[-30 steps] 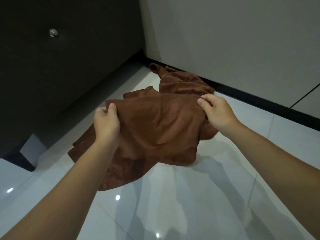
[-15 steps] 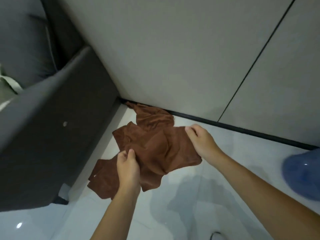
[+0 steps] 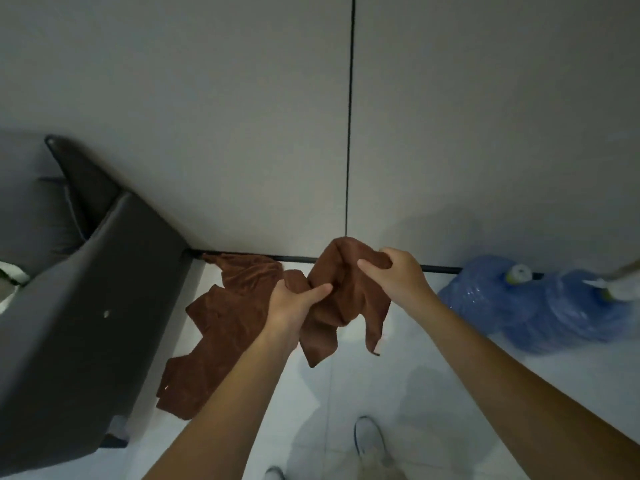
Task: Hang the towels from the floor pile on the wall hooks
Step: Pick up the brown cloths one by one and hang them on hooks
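A brown towel [image 3: 341, 299] hangs bunched in the air in front of the grey wall, held by both hands. My left hand [image 3: 294, 303] grips its lower left part, thumb across the cloth. My right hand [image 3: 394, 275] pinches its upper edge, which folds over the fingers. Two corners dangle below. More brown towels [image 3: 225, 323] lie in a pile on the white floor, along the sofa's side and up to the black skirting. No wall hook is in view.
A dark grey sofa [image 3: 86, 306] stands at the left against the wall. Two blue water jugs [image 3: 540, 303] lie on the floor at the right, with a mop handle [image 3: 620, 275] over them. My shoes [image 3: 369, 438] show at the bottom.
I have stood up, so the view rose from floor level to wall height. Both hands lifted one towel off the pile and drew closer together, bunching it.
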Demonstrator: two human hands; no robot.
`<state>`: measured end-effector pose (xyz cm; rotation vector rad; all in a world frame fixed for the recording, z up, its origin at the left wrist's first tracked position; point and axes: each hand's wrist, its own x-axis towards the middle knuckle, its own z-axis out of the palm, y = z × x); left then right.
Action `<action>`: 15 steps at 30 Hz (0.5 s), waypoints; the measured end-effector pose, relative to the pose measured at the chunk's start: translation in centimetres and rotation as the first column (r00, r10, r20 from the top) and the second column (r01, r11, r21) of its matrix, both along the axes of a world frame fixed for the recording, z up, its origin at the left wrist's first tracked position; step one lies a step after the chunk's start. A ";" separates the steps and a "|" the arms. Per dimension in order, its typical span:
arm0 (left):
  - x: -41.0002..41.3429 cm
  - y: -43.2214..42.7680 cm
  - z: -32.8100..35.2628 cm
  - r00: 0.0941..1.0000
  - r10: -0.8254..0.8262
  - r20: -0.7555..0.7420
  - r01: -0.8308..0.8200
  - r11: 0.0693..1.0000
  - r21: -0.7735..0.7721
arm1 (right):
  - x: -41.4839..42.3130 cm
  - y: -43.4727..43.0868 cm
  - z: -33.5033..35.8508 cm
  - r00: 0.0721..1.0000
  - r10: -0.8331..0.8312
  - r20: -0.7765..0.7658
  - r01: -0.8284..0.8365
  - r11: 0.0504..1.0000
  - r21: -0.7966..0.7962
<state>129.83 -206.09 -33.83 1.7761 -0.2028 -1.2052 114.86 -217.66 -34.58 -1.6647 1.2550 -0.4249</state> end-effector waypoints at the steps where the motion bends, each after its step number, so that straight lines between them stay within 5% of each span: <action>1: -0.6 -0.4 0.2 0.999 -0.047 0.000 0.047 0.999 0.004 | -1.2 0.0 0.6 0.999 -0.036 -0.002 0.036 0.999 -0.017; 7: -2.3 -2.9 2.4 0.944 -0.330 0.012 0.330 0.944 0.014 | -7.1 2.3 4.1 0.965 -0.261 -0.005 0.259 0.962 -0.082; 15: -5.5 -1.9 5.9 0.736 -0.675 0.059 0.677 0.728 -0.112 | -12.6 12.7 7.8 0.806 -0.591 -0.037 0.573 0.794 -0.206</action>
